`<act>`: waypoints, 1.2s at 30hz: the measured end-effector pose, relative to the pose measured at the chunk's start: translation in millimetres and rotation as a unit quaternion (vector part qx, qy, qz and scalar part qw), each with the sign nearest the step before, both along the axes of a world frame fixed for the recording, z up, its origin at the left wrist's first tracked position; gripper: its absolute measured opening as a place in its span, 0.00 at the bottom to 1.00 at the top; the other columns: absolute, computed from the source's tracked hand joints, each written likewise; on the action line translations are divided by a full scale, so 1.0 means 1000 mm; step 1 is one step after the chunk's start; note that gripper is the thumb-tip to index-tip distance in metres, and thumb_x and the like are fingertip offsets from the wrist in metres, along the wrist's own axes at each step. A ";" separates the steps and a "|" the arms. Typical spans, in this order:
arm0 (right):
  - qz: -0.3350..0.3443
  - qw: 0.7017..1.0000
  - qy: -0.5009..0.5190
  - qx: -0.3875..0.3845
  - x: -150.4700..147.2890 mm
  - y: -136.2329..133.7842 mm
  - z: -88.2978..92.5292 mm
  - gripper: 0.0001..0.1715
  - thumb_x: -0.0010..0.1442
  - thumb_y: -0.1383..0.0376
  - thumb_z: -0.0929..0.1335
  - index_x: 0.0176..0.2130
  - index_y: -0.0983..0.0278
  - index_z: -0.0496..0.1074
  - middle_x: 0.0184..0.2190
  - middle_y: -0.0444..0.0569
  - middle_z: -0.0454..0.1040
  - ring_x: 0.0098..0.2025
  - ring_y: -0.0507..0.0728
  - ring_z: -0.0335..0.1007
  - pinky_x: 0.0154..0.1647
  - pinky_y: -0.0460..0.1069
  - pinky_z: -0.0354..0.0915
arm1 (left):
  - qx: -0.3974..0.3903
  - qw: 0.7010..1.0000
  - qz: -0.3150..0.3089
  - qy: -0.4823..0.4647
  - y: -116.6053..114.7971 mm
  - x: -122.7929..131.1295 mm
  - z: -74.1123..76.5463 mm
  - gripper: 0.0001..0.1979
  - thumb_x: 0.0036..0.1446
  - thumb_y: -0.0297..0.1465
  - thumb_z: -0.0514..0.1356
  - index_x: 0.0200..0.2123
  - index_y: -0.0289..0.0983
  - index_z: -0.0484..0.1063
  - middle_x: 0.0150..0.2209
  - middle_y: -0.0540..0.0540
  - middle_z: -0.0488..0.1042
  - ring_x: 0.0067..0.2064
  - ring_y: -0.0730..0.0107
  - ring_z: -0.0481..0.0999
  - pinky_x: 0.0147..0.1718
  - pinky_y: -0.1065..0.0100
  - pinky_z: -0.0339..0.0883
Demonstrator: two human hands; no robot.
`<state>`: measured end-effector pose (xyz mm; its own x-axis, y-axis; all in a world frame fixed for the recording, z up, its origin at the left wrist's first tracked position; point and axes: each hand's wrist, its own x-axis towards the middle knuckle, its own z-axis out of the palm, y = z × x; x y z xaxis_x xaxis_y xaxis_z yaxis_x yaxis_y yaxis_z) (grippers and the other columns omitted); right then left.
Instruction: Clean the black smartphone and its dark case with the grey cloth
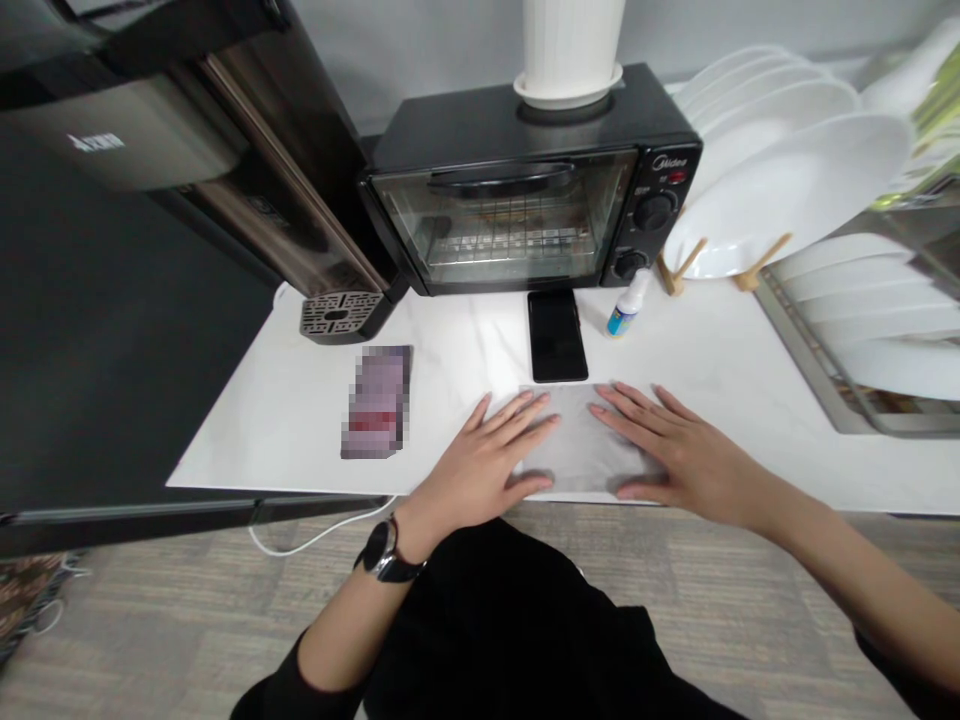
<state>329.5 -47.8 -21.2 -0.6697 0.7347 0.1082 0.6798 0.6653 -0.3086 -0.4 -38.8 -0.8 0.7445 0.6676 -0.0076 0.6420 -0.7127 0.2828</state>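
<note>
A thin light-grey cloth (577, 440) lies flat at the front edge of the white counter (465, 350). On its left side my left hand (480, 465) rests palm down, fingers stretched out, a dark watch (380, 548) on the wrist. My right hand (679, 455) lies flat over the cloth's right side with its fingers spread. Neither hand grips anything. Just beyond the cloth is a black smartphone (557, 336), and a small white spray bottle (628, 305) with a blue label stands to the phone's right.
A black toaster oven (525, 180) stands at the back with a white pot (571, 45) on top. Left are a drink dispenser (247, 190) and a blurred purple packet (376, 402). White plates (787, 190) stand in a wooden rack at right, beside a metal-framed dish rack (840, 400).
</note>
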 end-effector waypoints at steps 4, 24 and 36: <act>0.006 1.000 0.017 -0.016 0.002 0.001 0.004 0.58 0.65 0.40 0.70 0.79 0.51 0.41 0.79 0.56 0.48 0.78 0.69 0.47 0.75 0.75 0.52 | 0.013 1.000 0.000 0.000 -0.001 -0.001 -0.001 0.40 0.71 0.52 0.55 0.78 0.45 0.46 0.80 0.42 0.42 0.80 0.53 0.44 0.76 0.37 0.42; 0.003 0.998 0.066 0.014 -0.023 0.004 -0.003 0.47 0.71 0.49 0.68 0.78 0.54 0.46 0.77 0.54 0.53 0.77 0.68 0.52 0.75 0.73 0.54 | 0.006 1.000 0.010 -0.001 0.003 -0.009 -0.005 0.42 0.69 0.55 0.57 0.78 0.47 0.48 0.79 0.41 0.45 0.79 0.51 0.47 0.76 0.38 0.40; -0.265 0.907 0.326 0.029 -0.008 0.110 0.023 0.33 0.62 0.44 0.73 0.57 0.61 0.71 0.55 0.57 0.79 0.53 0.67 0.79 0.53 0.64 0.75 | 0.090 0.991 -0.003 -0.101 0.050 0.017 0.042 0.26 0.73 0.43 0.58 0.70 0.46 0.65 0.73 0.43 0.64 0.71 0.53 0.68 0.73 0.39 0.54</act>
<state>321.3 62.1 1.7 -0.0037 0.9150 0.4034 0.5942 0.3265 -0.7351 16.6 11.4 40.8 0.7228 0.6398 0.2611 0.5807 -0.7672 0.2724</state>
